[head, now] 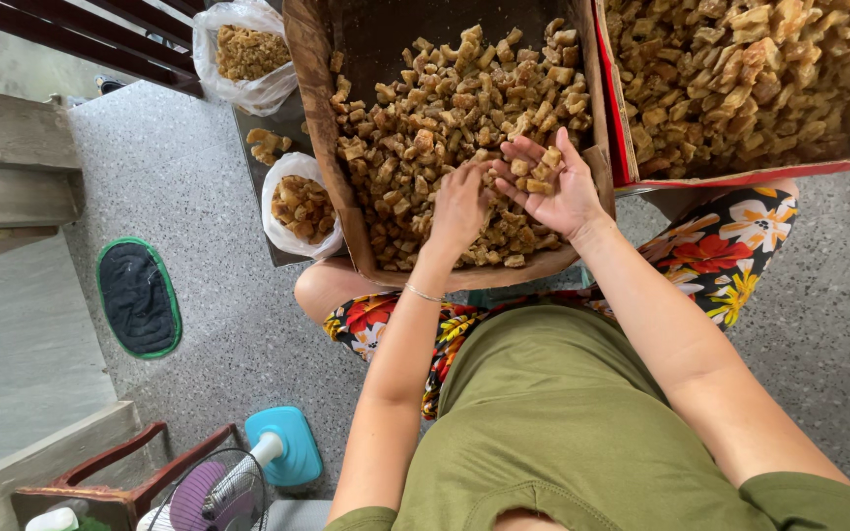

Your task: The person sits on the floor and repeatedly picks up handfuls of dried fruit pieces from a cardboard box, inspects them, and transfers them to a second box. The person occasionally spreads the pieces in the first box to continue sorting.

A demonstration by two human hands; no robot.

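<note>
Green shirt and flowered shorts [543,423]: nearest the camera; the seated person's olive top and red, yellow and black floral shorts, with the knees under the box.
Fan and chair: a pale blue-based electric fan [282,447] and a red-brown wooden chair [120,482] stand low at the left on the speckled grey floor [209,295], with a dark oval mat with a green edge [138,297] beyond them.
Left hand [459,208]: palm down, fingers curled into the heap; what they close on is hidden, so I cannot tell whether it grips a piece. A thin bangle sits on the wrist.
Right hand [553,182]: palm up, cupped fairly wide, carrying a few golden-brown fried chunks [541,169].
Where the chunks are: a loose heap in the brown cardboard box [319,118] on the lap, deepest toward the near wall.
Doing it well (my judgement): keep the cupped palm level and over the box so spills drop back in; pick lightly, since such pieces look brittle.
Direction and long axis: the chunks are short, blocky and lie every way, with no common heading; the box runs lengthwise away from the person.
Farther off: a red-edged box of similar pieces [750,69] at right; two clear plastic bags [299,206] of them at left, on a dark tray.
</note>
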